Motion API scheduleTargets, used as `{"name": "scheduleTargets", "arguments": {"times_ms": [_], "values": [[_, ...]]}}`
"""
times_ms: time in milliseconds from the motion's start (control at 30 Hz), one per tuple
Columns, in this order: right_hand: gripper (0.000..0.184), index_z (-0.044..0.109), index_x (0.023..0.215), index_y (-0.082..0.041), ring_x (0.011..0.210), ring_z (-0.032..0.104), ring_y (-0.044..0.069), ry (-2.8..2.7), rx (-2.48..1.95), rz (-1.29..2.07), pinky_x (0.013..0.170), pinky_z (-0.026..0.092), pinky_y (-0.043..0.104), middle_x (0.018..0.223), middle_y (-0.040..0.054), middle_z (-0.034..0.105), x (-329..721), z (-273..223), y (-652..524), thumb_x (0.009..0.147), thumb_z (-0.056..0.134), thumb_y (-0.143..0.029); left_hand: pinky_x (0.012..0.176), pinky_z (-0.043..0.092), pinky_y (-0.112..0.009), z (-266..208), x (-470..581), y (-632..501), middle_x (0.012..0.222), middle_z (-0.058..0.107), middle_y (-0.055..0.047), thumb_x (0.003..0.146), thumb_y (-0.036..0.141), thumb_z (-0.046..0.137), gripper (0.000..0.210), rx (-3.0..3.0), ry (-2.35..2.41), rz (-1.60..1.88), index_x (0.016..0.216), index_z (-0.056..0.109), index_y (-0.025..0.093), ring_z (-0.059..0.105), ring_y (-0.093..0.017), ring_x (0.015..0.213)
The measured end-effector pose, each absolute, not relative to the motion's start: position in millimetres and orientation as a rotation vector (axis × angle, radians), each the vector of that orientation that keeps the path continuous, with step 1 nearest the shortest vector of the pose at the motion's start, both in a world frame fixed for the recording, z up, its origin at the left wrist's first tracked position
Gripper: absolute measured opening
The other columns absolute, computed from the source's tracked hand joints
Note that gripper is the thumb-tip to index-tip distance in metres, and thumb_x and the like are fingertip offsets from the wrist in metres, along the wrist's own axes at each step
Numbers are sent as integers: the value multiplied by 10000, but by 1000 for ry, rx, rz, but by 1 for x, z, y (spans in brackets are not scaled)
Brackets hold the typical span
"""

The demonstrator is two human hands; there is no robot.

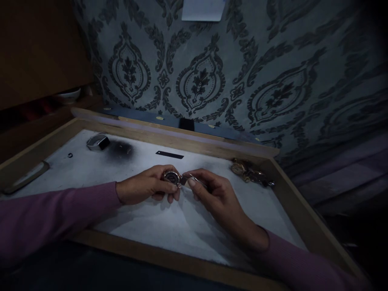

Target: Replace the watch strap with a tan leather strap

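Observation:
My left hand (151,185) is closed around a round wristwatch (171,178) with a dark dial and a shiny rim, its face tilted up toward me. Close beside it, my right hand (214,192) pinches a thin metal tool (194,178), whose exact kind is too dark to make out. A small greyish flat piece shows between the fingertips and the watch's edge; whether it belongs to the watch or the tool, I cannot tell. Both hands hover over the middle of a wooden-rimmed tray with a white bottom (145,226).
A black flat strip (169,154) lies behind my hands. At the left are a square-faced watch (99,142), a small black ring (70,155) and a curved band (27,178). Several metal watches (251,171) are heaped at the right rear. A raised wooden rim (182,135) borders the tray.

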State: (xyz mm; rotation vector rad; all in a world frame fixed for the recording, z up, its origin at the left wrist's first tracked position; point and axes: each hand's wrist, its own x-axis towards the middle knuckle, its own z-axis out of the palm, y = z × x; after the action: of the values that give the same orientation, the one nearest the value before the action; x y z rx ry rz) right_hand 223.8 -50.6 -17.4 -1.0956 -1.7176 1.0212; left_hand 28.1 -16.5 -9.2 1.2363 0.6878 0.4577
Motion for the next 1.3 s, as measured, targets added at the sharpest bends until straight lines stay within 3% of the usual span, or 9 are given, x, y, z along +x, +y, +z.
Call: {"name": "scheduleTargets", "arguments": {"times_ms": [300,1133,1300], "values": [[169,713,978,-204,618,558,134,-1790,-1057,894,549,433,246,745,12,659,228,-19,-53,919,570,-271,467,230,-220,-15,28,-14,783,658,-31,792,235,631,145,1278,613,486,872,541,153,531,-95,614],[164,718,974,-209,601,547,114,-1819,-1033,857,567,435,232,713,-11,637,228,-17,-53,910,567,-213,489,228,-227,-17,26,-13,771,656,-19,791,235,637,138,1327,596,486,853,544,154,497,-92,608],[174,721,979,-201,609,555,116,-1815,-1049,876,562,432,236,781,9,686,227,-18,-53,913,562,-226,492,231,-224,-16,26,-13,770,654,-19,793,240,631,135,1339,606,480,855,549,153,485,-91,604]]}}
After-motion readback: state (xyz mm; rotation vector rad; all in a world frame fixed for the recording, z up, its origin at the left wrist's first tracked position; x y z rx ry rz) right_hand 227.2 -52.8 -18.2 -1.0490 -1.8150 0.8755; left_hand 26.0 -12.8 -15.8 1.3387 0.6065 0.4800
